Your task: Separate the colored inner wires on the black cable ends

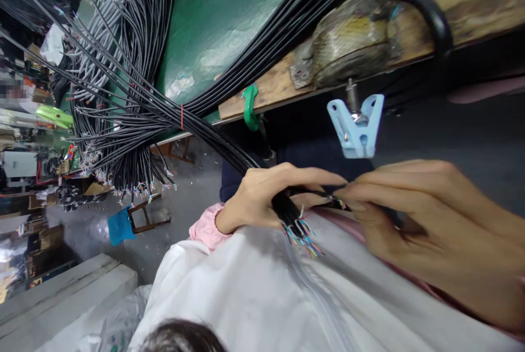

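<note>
My left hand (266, 191) is wrapped round a bundle of black cables (221, 141), whose stripped ends with thin coloured wires (303, 237) stick out below its fingers. One cable end is set apart from the bundle and runs to the right between both hands. My right hand (435, 221) pinches the tip of that cable, its thumb and fingers meeting close to my left fingertips. A red tie (182, 116) circles the bundle further up, near the table edge.
More black cables (143, 29) and grey cables lie on the green table (229, 7). A green clamp (250, 107) and a light blue clip (357, 128) sit along the wooden edge (279, 81). A stool with a blue cover (121, 226) stands at lower left.
</note>
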